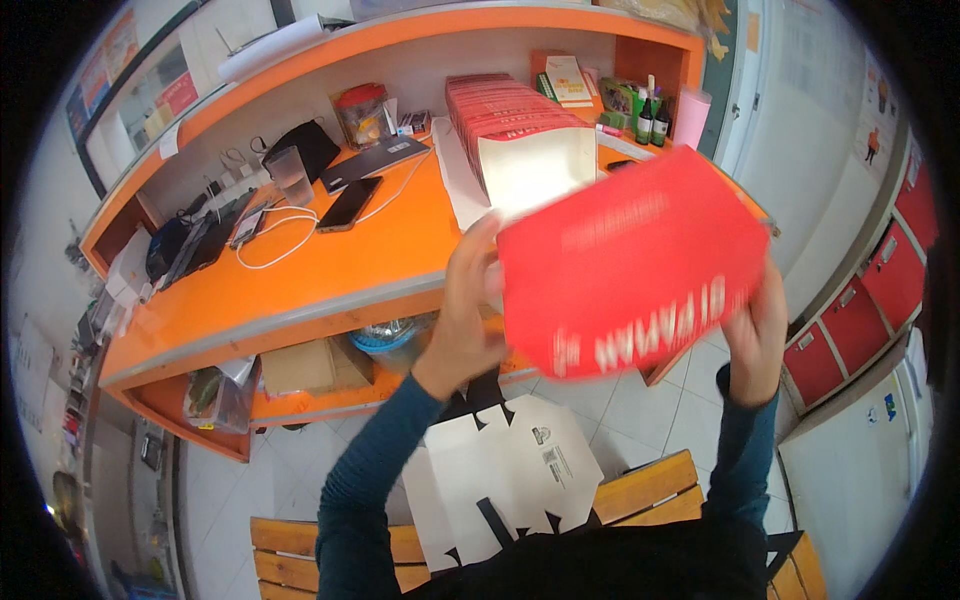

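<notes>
A red cardboard food box (630, 270) with white lettering hangs in front of me, slightly smeared by motion. At its left end is my left hand (465, 310), with the fingers partly behind the cardboard. My right hand (757, 330) grips the right end, its fingertips also partly hidden. Below, across my lap, lies a flat, unfolded white cardboard blank (510, 470) with dark slots and small print. Beyond the held box, a long row of nested red boxes (500, 110) stands on the desk, the nearest showing its pale inside.
The orange desk (400, 230) carries a black phone (349, 204), a clear cup (291, 177), a grey laptop-like slab (374, 163), white cables and a red-lidded jar (364, 115). Small bottles (660, 122) and a pink tumbler (691, 117) stand at right. A wooden slatted bench (650, 487) is beneath me.
</notes>
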### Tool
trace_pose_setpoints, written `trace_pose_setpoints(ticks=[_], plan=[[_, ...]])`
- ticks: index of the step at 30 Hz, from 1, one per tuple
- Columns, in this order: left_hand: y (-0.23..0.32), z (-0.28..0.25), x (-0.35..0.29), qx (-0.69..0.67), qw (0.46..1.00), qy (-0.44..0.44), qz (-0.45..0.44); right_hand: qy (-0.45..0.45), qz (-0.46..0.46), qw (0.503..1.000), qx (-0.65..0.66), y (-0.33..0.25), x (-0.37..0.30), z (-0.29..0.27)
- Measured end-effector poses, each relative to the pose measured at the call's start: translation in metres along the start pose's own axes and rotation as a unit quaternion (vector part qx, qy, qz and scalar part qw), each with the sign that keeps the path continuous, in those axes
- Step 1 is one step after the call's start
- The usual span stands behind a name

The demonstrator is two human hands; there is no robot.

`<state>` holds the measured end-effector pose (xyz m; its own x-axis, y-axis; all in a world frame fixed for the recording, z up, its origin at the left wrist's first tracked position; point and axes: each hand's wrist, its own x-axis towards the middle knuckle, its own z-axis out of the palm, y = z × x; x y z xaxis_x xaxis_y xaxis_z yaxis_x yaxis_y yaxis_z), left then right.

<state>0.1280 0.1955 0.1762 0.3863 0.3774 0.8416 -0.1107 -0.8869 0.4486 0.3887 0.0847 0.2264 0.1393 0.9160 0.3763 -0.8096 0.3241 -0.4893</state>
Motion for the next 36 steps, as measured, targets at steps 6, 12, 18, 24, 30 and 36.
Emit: trace_pose_setpoints(ticks=[6,12,18,24,30,36], plan=[[-0.041,-0.018,0.108,-0.083,0.996,0.017,0.022,0.131,0.063,0.868,-0.475,-0.008,0.133,-0.008],[-0.123,-0.022,0.095,0.205,0.973,-0.101,0.028,0.099,0.166,0.820,-0.539,0.022,0.192,-0.078],[-0.143,-0.028,0.060,0.106,0.991,0.004,-0.084,0.022,0.058,0.776,-0.627,0.055,0.170,-0.038],[-0.127,-0.015,0.079,0.151,0.987,0.015,-0.058,0.047,0.110,0.825,-0.552,0.036,0.193,-0.085],[-0.116,-0.014,0.080,0.204,0.977,0.039,-0.046,0.040,0.067,0.839,-0.539,0.055,0.183,-0.088],[-0.123,-0.003,0.073,0.300,0.951,0.029,-0.075,0.062,0.031,0.841,-0.536,0.070,0.190,-0.104]])
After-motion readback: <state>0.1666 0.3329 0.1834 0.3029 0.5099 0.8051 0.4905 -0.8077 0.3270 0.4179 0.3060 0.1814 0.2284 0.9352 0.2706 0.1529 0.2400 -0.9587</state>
